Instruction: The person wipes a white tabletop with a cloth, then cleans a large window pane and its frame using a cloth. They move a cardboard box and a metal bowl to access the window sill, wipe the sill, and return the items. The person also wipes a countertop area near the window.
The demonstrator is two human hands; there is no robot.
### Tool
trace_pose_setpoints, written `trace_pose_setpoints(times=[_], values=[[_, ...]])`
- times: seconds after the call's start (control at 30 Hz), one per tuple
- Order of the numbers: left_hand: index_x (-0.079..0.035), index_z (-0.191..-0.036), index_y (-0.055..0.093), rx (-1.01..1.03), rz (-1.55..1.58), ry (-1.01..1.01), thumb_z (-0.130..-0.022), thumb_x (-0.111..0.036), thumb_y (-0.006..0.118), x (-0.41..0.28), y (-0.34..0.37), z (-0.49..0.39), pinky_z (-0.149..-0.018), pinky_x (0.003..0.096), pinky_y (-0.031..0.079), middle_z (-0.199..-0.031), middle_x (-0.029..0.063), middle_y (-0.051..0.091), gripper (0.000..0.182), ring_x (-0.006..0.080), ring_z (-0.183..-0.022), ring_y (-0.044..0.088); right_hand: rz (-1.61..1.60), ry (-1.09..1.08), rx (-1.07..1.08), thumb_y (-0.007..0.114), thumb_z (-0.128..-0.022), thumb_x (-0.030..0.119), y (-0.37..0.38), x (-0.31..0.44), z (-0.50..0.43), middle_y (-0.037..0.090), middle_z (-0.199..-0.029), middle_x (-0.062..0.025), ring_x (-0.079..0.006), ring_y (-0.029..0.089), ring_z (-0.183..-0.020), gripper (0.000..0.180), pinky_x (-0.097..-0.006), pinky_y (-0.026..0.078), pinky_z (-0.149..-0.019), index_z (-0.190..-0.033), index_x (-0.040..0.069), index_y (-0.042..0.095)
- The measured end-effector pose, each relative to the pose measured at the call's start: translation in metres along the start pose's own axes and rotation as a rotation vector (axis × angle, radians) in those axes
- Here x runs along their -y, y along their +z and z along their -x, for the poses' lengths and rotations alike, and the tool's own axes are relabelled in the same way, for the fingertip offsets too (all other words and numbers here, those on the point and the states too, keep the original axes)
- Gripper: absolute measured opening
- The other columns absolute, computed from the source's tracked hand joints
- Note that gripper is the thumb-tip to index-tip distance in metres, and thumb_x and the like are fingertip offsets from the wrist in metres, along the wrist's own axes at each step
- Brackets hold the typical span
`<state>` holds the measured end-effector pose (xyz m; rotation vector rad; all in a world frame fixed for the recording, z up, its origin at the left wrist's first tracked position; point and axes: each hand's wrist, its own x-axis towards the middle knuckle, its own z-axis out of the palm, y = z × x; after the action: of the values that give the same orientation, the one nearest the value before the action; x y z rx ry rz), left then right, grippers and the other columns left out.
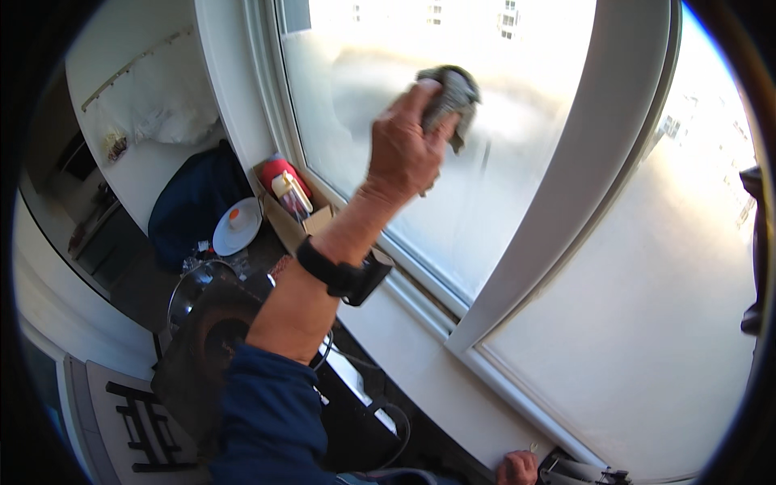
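My left hand, with a black band and device on the wrist, is raised in front of a fogged window pane. Its fingers grip a bunched grey cloth that appears to lie against the glass. Streaks and uneven misty patches show on the pane around the cloth. At the bottom edge of the view, my right hand is at the edge of the white windowsill, its fingers curled and partly cut off. Whether it holds anything cannot be told.
A cardboard box with a bottle and a red item stands by the window. Beside it are a white lid with an orange-marked knob, a metal bowl and a dark appliance. Cables run below the sill. A plastic bag hangs at left.
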<state>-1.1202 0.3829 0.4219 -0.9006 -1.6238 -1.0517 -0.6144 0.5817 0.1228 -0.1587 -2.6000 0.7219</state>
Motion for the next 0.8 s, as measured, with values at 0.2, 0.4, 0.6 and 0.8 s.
trace_pose_setpoints(times=[0.2, 0.4, 0.6, 0.8], values=[[-0.008, -0.136, 0.055, -0.173, -0.038, 0.274, -0.088, -0.009, 0.075, -0.051, 0.030, -0.030, -0.100, 0.0493, 0.046, -0.136, 0.0205, 0.052, 0.051, 0.0384, -0.121, 0.051, 0.081, -0.014, -0.008, 0.070, -0.082, 0.007, 0.015, -0.007, -0.006, 0.062, -0.115, -0.0208, -0.0432, 0.059, -0.107, 0.033, -0.0525, 0.050, -0.092, -0.115, 0.006, 0.065], [-0.018, -0.138, 0.060, -0.136, -0.032, 0.468, -0.092, -0.028, 0.069, -0.073, 0.048, -0.048, -0.112, 0.0529, 0.036, -0.151, 0.0158, 0.044, 0.047, 0.0415, -0.132, 0.040, 0.096, 0.000, -0.068, 0.070, -0.081, 0.008, 0.018, -0.009, -0.003, 0.061, -0.116, -0.0220, -0.0437, 0.058, -0.108, 0.034, -0.0540, 0.049, -0.092, -0.115, 0.005, 0.065], [-0.017, -0.145, 0.054, -0.203, -0.195, 0.540, -0.099, -0.038, 0.057, -0.038, 0.049, -0.099, -0.116, 0.0544, 0.031, -0.155, 0.0152, 0.042, 0.051, 0.0403, -0.141, 0.036, 0.125, 0.018, -0.072, 0.073, -0.079, 0.009, 0.018, -0.009, -0.003, 0.062, -0.115, -0.0212, -0.0444, 0.057, -0.107, 0.036, -0.0549, 0.049, -0.090, -0.114, 0.006, 0.065], [-0.010, -0.137, 0.058, -0.478, -0.155, 0.399, -0.102, -0.033, 0.049, 0.040, 0.039, -0.177, -0.107, 0.0489, 0.041, -0.131, 0.0184, 0.061, 0.044, 0.0389, -0.120, 0.056, 0.115, 0.028, -0.082, 0.073, -0.083, 0.016, 0.017, -0.012, -0.003, 0.063, -0.116, -0.0183, -0.0405, 0.058, -0.107, 0.032, -0.0532, 0.048, -0.091, -0.113, 0.007, 0.067]])
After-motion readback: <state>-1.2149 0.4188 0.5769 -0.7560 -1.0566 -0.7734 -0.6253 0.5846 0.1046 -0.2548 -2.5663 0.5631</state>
